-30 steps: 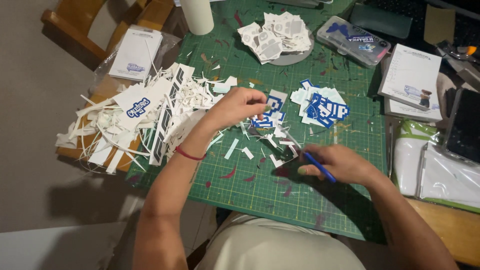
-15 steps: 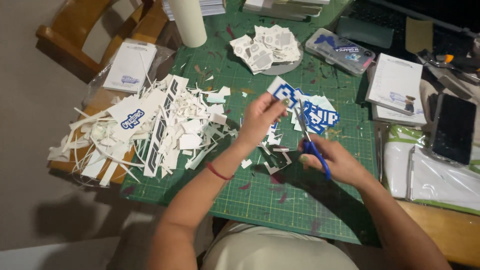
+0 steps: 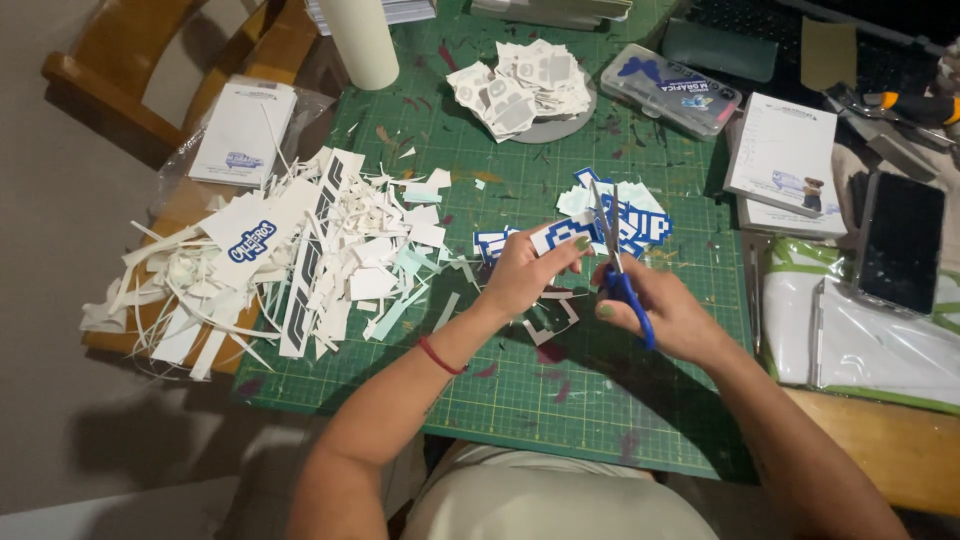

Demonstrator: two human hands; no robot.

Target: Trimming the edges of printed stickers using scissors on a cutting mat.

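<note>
- The left hand (image 3: 522, 272) is pinched shut, thumb and fingers closed on a blue-and-white sticker strip (image 3: 562, 236), holding it just above the green cutting mat (image 3: 560, 400), near the mat's middle.
- The right hand (image 3: 668, 312) is curled through the blue handles of a pair of scissors (image 3: 612, 250); its fingers are wrapped, not spread.
- The scissors' long axis runs from the handles on the near side of the mat to the tips on the far side, tilted slightly left. The blades look slightly parted around the strip's right end, though at this size it is hard to be sure.
- The strip lies crosswise to the blades, its long axis running left to right over the mat, its free end pointing right towards the scissors. It sits between the two hands, and the left hand is the nearer, being in contact with it.
- Just beyond the blade tips, further up the mat, lies a small pile of blue-and-white stickers (image 3: 630, 220).
- At the mat's left edge a heap of white paper offcuts (image 3: 300, 260) spills onto the wooden table.
- At the mat's far side a round plate of cut pieces (image 3: 525, 90) sits well apart from both hands.
</note>
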